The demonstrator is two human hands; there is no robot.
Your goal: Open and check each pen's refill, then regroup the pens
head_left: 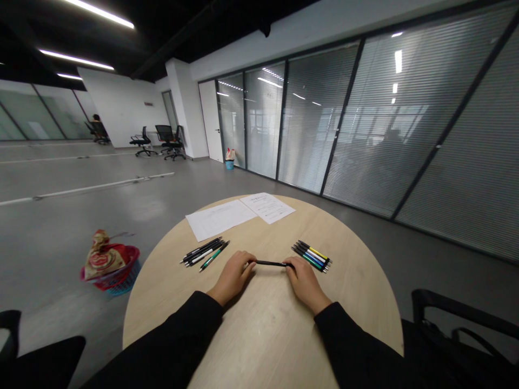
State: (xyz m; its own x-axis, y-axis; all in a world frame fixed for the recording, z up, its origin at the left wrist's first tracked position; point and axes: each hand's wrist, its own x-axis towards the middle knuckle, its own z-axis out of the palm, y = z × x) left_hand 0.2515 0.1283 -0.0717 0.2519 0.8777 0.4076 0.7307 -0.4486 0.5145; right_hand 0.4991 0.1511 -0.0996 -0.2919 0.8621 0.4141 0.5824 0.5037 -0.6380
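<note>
A black pen (270, 263) lies level just above the round wooden table (263, 329), held at both ends. My left hand (234, 275) pinches its left end with curled fingers. My right hand (303, 281) pinches its right end the same way. To the left of my left hand lies a group of several dark pens (205, 252), one with a green barrel. To the right of my right hand lies a second group of several pens (312, 255) with yellow, white, blue and green barrels. Both forearms are in black sleeves.
Two printed paper sheets (239, 213) lie at the table's far edge. A red and blue basket (115, 275) with a bag in it stands on the floor at left. Black chair parts (458, 324) sit at the near right and near left. Glass partition walls run along the right.
</note>
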